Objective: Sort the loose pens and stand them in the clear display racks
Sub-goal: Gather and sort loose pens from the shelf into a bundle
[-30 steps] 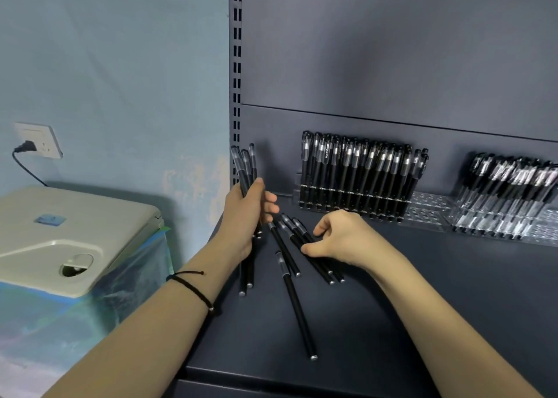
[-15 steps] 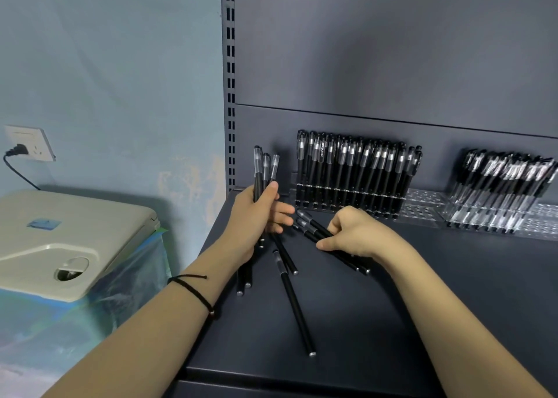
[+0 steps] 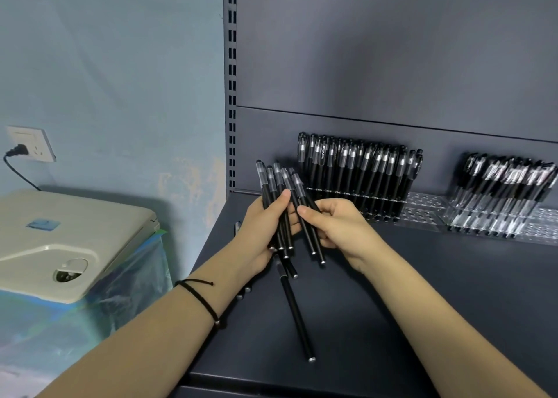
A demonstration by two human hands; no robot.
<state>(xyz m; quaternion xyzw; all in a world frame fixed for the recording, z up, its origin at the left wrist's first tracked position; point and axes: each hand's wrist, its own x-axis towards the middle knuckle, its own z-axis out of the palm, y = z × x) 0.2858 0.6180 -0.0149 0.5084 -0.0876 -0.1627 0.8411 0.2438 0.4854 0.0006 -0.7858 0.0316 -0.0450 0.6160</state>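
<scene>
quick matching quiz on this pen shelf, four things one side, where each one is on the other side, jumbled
Things
1 long black pen with silver end
2 pair of black pens
3 bundle of black pens
4 black plug

Places
A in the white wall socket
B in the grip of the right hand
C flat on the dark grey shelf
D in the grip of the left hand

Pairs: 1-C, 2-B, 3-D, 4-A

Pen bundle (image 3: 270, 189) upright in fingers of left hand (image 3: 259, 231); two pens (image 3: 300, 191) across fingers of right hand (image 3: 338, 231); racks (image 3: 422, 213) behind fingertips, loose pen (image 3: 296, 316) below them.
</scene>
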